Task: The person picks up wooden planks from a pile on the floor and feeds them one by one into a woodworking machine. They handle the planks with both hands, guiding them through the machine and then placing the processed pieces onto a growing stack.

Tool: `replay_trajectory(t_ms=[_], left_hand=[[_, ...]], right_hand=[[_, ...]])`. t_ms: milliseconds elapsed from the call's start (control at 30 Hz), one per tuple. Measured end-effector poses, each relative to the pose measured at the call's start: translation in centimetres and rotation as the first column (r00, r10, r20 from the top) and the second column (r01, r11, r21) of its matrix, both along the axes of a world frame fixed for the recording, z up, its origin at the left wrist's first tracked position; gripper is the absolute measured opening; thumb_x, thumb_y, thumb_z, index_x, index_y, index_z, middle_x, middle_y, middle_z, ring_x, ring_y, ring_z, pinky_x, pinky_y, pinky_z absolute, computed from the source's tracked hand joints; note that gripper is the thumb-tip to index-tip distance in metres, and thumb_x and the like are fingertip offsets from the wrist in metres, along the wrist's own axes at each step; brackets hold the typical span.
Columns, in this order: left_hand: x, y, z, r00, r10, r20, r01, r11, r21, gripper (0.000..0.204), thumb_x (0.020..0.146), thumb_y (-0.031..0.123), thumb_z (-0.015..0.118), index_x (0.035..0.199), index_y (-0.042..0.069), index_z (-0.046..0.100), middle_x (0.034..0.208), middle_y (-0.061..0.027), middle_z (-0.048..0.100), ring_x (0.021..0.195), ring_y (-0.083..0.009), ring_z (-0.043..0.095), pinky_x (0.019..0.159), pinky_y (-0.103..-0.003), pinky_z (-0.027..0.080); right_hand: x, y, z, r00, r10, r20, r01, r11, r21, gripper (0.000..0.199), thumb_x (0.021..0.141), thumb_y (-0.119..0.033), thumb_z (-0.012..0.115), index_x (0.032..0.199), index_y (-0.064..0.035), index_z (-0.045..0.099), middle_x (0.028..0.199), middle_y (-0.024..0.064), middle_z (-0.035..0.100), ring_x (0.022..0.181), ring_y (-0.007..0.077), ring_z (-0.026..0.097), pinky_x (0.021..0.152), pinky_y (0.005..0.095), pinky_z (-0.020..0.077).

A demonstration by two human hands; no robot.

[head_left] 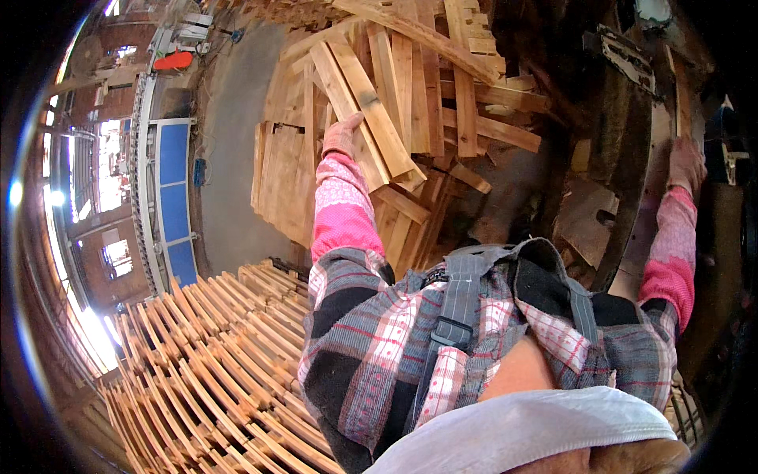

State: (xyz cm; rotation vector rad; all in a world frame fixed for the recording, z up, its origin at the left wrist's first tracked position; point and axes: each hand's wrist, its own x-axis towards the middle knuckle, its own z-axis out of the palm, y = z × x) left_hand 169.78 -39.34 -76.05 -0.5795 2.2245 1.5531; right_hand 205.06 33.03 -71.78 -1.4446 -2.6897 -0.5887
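My left hand (342,136) is closed on the edge of a wooden board (339,83), its thumb side toward the wood. A second wooden board (375,110), with a dark mark on its face, lies right alongside it. Both rest slanted on top of a loose pile of planks (403,79). Far to the right, my right hand (685,164) is closed at the near end of a narrow wooden strip (680,91), which lies along a long machine bed (646,186). The undersides of both hands are hidden.
Stacked slats (221,355) fill the lower left. A blue-panelled frame (175,197) stands at the left beside the grey floor (237,103), with an orange object (173,61) beyond. Dark machinery (624,59) and a brown sheet with a notch (584,221) are on the right.
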Motion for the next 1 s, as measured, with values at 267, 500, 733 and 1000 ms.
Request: replay_trajectory(t_ms=[267, 500, 733, 1000], left_hand=[[6.4, 7.3, 5.6, 0.970, 0.233, -0.074, -0.162, 0.837, 0.523, 0.027, 0.083, 0.012, 0.078, 0.101, -0.002, 0.063, 0.089, -0.0098, 0.066, 0.077, -0.0221, 0.063, 0.070, -0.035, 0.054], [11.1, 18.4, 7.0, 0.855, -0.313, -0.414, 0.485, 0.766, 0.423, 0.046, 0.086, 0.023, 0.077, 0.121, -0.002, 0.059, 0.106, -0.0140, 0.065, 0.096, -0.0217, 0.063, 0.079, -0.030, 0.052], [-1.8, 2.2, -0.2, 0.914, -0.263, -0.309, 0.137, 0.917, -0.375, 0.087, 0.077, 0.046, 0.082, 0.135, -0.009, 0.050, 0.130, -0.0196, 0.060, 0.113, -0.0320, 0.060, 0.095, -0.040, 0.050], [-1.4, 7.4, 0.4, 0.971, -0.231, 0.065, 0.240, 0.923, -0.301, 0.088, 0.073, 0.047, 0.084, 0.131, -0.011, 0.053, 0.122, -0.0187, 0.063, 0.102, -0.0308, 0.063, 0.090, -0.042, 0.052]], right_hand=[[-12.4, -36.8, 8.8, 0.673, 0.058, -0.738, -0.740, 0.044, -0.671, 0.075, 0.077, -0.024, 0.081, 0.140, -0.0009, 0.048, 0.138, 0.0194, 0.054, 0.129, 0.0315, 0.051, 0.110, 0.0390, 0.0395], [-9.3, -42.1, 5.1, 0.720, 0.145, -0.679, -0.654, 0.469, -0.593, 0.078, 0.074, -0.019, 0.077, 0.142, 0.0005, 0.043, 0.134, 0.0234, 0.054, 0.123, 0.0384, 0.054, 0.104, 0.0423, 0.0450], [8.6, -29.1, 4.2, 0.739, 0.040, -0.672, -0.361, 0.866, -0.346, 0.042, 0.093, -0.017, 0.059, 0.132, -0.0031, 0.055, 0.118, 0.0178, 0.066, 0.107, 0.0330, 0.063, 0.094, 0.0372, 0.0496], [12.6, -24.0, 6.8, 0.902, -0.373, -0.217, 0.262, 0.873, -0.411, 0.054, 0.086, -0.025, 0.064, 0.136, -0.0052, 0.054, 0.134, 0.0166, 0.055, 0.120, 0.0368, 0.053, 0.101, 0.0433, 0.0433]])
